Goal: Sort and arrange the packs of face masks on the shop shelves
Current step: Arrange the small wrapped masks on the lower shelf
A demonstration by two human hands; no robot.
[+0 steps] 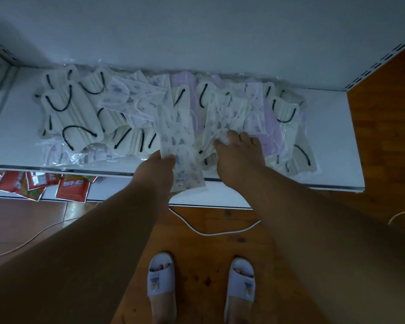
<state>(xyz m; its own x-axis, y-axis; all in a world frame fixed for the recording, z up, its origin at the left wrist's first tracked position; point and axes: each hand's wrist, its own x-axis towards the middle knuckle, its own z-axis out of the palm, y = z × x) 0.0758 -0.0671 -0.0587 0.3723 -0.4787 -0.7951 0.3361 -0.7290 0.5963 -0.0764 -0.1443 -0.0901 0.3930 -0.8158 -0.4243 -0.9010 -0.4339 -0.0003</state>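
Left hand (160, 168) pinches a printed mask pack (177, 146) by its near end, thumb on top, and the pack's long axis runs away from the person, its near end overhanging the shelf's (332, 136) front edge. Right hand (237, 150) is just beside it, fingertips curled down onto a second printed pack (225, 113) lying on the jumble, gripping its near edge. That second pack lies roughly parallel to the first and touches the lilac packs (267, 122) to its right. So the right hand is nearer the pile's middle, and my read is the next lift comes straight toward the person. Left of the hands sprawl cream packs with black loops (66, 113), overlapping; nothing stands above them. Below, red sachets (73, 190) litter the lower shelf, and a white cable (211, 232) trails over the floor.
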